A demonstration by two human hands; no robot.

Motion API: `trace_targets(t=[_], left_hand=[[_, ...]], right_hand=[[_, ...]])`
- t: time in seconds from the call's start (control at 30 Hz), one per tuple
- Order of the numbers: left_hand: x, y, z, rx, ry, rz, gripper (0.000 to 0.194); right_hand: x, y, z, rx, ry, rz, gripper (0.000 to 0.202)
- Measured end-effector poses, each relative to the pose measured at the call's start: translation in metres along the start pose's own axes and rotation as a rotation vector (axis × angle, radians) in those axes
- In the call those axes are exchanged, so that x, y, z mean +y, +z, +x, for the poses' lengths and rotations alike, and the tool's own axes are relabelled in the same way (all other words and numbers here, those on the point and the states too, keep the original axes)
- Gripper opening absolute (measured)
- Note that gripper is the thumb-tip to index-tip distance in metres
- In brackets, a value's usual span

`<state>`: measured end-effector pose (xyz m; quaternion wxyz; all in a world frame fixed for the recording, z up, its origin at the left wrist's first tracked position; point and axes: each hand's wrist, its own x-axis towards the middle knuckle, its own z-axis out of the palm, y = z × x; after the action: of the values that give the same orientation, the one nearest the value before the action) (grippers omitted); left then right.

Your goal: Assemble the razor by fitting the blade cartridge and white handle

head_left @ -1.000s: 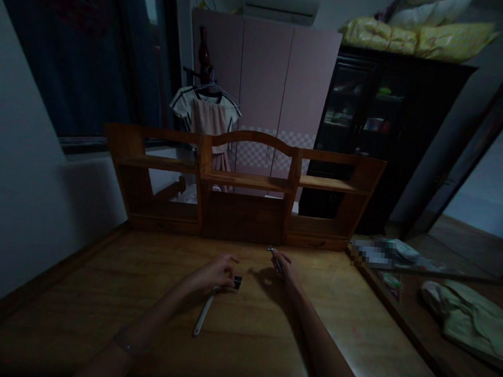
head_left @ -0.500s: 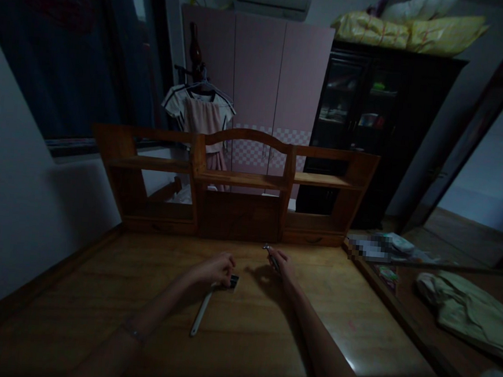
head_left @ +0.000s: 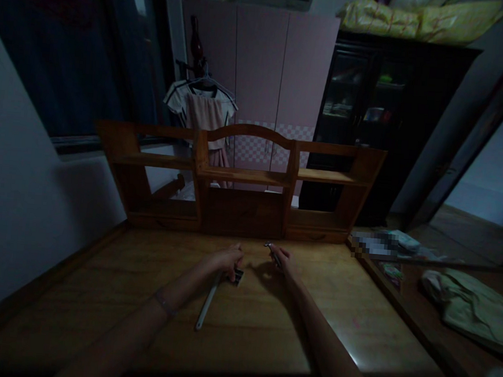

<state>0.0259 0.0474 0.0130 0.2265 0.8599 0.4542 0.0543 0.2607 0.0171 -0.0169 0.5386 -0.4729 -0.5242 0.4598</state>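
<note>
My left hand [head_left: 229, 260] reaches over the desk with its fingers bent together at a small dark, flat piece with pale edges [head_left: 239, 277], which they partly cover. Just below that hand lies a long, narrow, pale strip [head_left: 206, 308] with a small hole at its near end; its far end runs under the hand. On the right, my right hand [head_left: 283, 262] is closed around a slim tool with a dark handle and a small silver head [head_left: 268, 245]. The silver head points up and left, above the desk top. Dim light hides the finer details.
The wooden desk [head_left: 157, 274] carries a shelf unit [head_left: 246, 176] along its back edge. To the right, a lower brown surface holds a pale green cloth [head_left: 472, 310] and plastic packets [head_left: 390, 273]. A wall [head_left: 80, 198] stands on the left.
My left hand has shifted slightly up and right in view, fingers still at the dark piece. My right hand still holds the tool in nearly the same place. The whole view has tilted a little.
</note>
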Motion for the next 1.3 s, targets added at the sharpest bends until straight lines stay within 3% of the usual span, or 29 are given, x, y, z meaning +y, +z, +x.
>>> trace_targets(t=[0.1,0.2,0.4,1.0,1.3], left_hand=[[0.003,-0.002,-0.003,-0.027,-0.031,0.111,0.043],[-0.001,-0.004,-0.014,0.017,0.041,0.064,0.039],[-0.009,-0.008,-0.034,0.124,0.147,-0.031,0.013],[0.008,-0.004,-0.030,0.160,0.226,0.014,0.020],[0.011,-0.007,-0.032,0.106,0.249,0.055,0.020]], right_hand=[[-0.001,0.000,-0.001,-0.009,0.000,0.001,0.047],[-0.003,0.000,-0.002,-0.001,-0.006,0.022,0.045],[-0.001,0.000,-0.001,-0.023,-0.014,0.058,0.043],[0.008,-0.001,0.004,0.011,-0.003,0.038,0.045],[0.006,0.000,0.003,-0.012,-0.001,0.021,0.047]])
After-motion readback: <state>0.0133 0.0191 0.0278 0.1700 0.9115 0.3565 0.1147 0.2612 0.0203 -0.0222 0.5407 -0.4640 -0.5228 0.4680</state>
